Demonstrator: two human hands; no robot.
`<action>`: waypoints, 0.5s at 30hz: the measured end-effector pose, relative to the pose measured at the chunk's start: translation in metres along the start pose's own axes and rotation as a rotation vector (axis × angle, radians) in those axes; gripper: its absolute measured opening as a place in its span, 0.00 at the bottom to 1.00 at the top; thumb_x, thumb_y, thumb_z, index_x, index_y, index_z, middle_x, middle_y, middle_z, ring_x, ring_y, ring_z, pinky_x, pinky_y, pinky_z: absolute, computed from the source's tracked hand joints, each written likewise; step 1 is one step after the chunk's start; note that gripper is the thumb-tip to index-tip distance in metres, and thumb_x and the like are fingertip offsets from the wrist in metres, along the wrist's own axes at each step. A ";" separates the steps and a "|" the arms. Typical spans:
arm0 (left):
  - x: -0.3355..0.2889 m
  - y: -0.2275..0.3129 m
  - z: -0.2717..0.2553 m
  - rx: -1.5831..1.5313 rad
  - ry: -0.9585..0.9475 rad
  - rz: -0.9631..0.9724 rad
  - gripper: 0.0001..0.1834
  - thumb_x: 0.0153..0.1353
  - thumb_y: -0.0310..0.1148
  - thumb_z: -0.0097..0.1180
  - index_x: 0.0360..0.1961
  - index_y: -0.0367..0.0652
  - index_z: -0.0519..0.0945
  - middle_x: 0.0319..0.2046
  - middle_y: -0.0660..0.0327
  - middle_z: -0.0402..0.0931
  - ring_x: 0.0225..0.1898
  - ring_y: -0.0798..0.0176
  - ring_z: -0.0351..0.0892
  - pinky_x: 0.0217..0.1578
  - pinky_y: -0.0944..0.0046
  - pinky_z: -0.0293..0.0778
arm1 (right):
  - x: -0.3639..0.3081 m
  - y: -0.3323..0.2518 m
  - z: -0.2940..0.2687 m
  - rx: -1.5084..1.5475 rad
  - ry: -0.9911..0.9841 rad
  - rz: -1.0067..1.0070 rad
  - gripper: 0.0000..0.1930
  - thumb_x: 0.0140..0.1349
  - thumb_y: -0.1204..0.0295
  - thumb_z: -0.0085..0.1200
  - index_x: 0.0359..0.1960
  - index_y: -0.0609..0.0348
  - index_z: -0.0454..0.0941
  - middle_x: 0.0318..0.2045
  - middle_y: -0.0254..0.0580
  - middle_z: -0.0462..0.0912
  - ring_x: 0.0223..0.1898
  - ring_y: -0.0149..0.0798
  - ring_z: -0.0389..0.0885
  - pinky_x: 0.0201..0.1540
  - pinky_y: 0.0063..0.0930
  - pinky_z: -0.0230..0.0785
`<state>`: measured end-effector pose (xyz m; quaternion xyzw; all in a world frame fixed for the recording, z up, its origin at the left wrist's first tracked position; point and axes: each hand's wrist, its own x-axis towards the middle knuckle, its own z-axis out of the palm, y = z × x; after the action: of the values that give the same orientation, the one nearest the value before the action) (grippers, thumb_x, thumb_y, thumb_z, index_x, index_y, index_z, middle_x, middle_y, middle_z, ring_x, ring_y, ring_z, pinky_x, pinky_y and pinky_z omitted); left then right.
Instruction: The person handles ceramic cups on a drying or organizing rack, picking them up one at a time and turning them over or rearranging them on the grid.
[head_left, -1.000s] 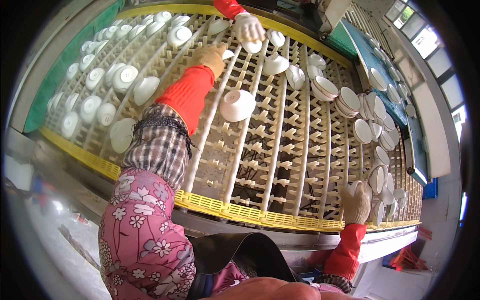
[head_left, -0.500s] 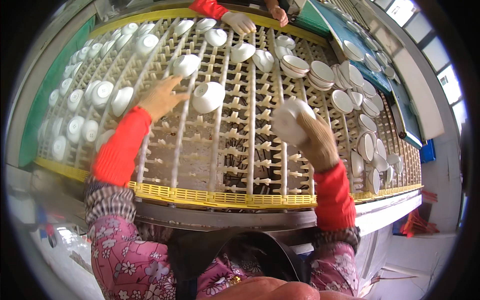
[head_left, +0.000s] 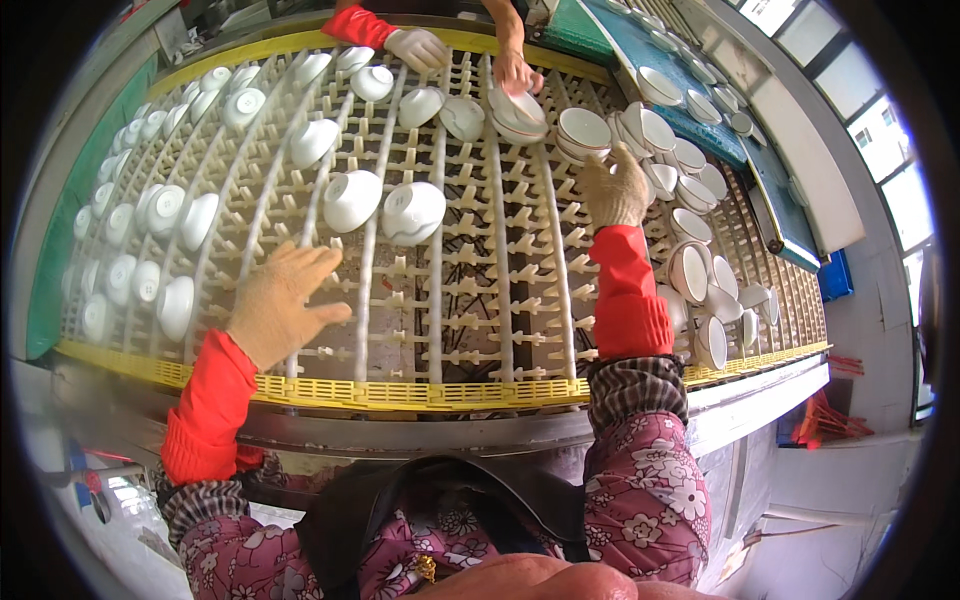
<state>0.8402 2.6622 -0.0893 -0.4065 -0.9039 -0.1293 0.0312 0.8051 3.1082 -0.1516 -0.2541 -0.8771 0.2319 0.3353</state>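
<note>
My left hand [head_left: 285,305], in a tan glove, hovers over the slatted rack [head_left: 470,345] with its fingers spread and nothing in them. Just beyond it, two white bowls lie tipped bottom-up on the rods: one bowl [head_left: 352,200] and, to its right, another bowl with a wavy grey streak [head_left: 414,212]. My right hand [head_left: 615,188], gloved too, reaches among the bowls at the right. Its fingers are apart beside a bowl stack [head_left: 585,128] with brownish rims and a small bowl [head_left: 661,178]. Whether the fingertips touch these, I cannot tell.
Across the rack, another person's gloved hand [head_left: 418,48] rests near the yellow far edge; a bare hand [head_left: 518,75] is at a bowl stack [head_left: 518,115]. Overturned bowls [head_left: 165,208] fill the left. Loose bowls [head_left: 690,272] crowd the right, by a teal belt [head_left: 680,105]. A yellow strip [head_left: 430,395] borders the near side.
The bowl in my right hand has been set bottom-up on the rack, and that hand has moved to the right-hand bowls. My left hand has drawn nearer. Bowls on the rack have shifted left.
</note>
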 end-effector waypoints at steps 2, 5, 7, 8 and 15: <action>0.008 0.019 0.000 -0.151 -0.177 -0.056 0.35 0.59 0.42 0.67 0.63 0.31 0.74 0.58 0.45 0.76 0.62 0.42 0.72 0.67 0.50 0.64 | 0.015 0.045 -0.003 -0.199 0.168 -0.023 0.26 0.57 0.58 0.66 0.52 0.63 0.81 0.48 0.57 0.85 0.52 0.57 0.82 0.57 0.45 0.74; 0.016 0.029 0.004 -0.176 -0.194 -0.037 0.34 0.61 0.43 0.66 0.62 0.30 0.74 0.55 0.45 0.77 0.59 0.43 0.72 0.64 0.50 0.67 | 0.029 0.054 -0.009 -0.240 0.117 -0.272 0.24 0.57 0.59 0.66 0.52 0.57 0.80 0.50 0.51 0.84 0.54 0.53 0.81 0.61 0.42 0.71; 0.021 0.036 0.009 -0.170 -0.187 -0.045 0.34 0.60 0.44 0.66 0.61 0.31 0.76 0.54 0.47 0.78 0.54 0.44 0.71 0.61 0.51 0.69 | 0.040 0.033 -0.003 -0.339 -0.075 -0.450 0.27 0.58 0.57 0.66 0.58 0.53 0.78 0.55 0.45 0.82 0.57 0.49 0.80 0.63 0.40 0.69; 0.022 0.038 0.014 -0.166 -0.187 -0.045 0.34 0.60 0.44 0.66 0.61 0.31 0.76 0.54 0.47 0.78 0.54 0.44 0.71 0.61 0.51 0.69 | 0.043 0.021 0.003 -0.336 -0.074 -0.449 0.27 0.58 0.57 0.66 0.58 0.53 0.78 0.55 0.45 0.82 0.57 0.49 0.80 0.63 0.40 0.69; 0.022 0.034 0.038 -0.161 -0.246 -0.165 0.33 0.60 0.51 0.65 0.60 0.41 0.79 0.58 0.55 0.80 0.60 0.44 0.70 0.66 0.54 0.68 | 0.056 0.020 0.054 -0.579 -0.249 -0.446 0.15 0.61 0.55 0.59 0.41 0.50 0.89 0.44 0.41 0.87 0.45 0.45 0.87 0.48 0.47 0.76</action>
<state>0.8532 2.7096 -0.1149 -0.3449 -0.9179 -0.1527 -0.1233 0.7367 3.1444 -0.1727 -0.1110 -0.9739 -0.0748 0.1830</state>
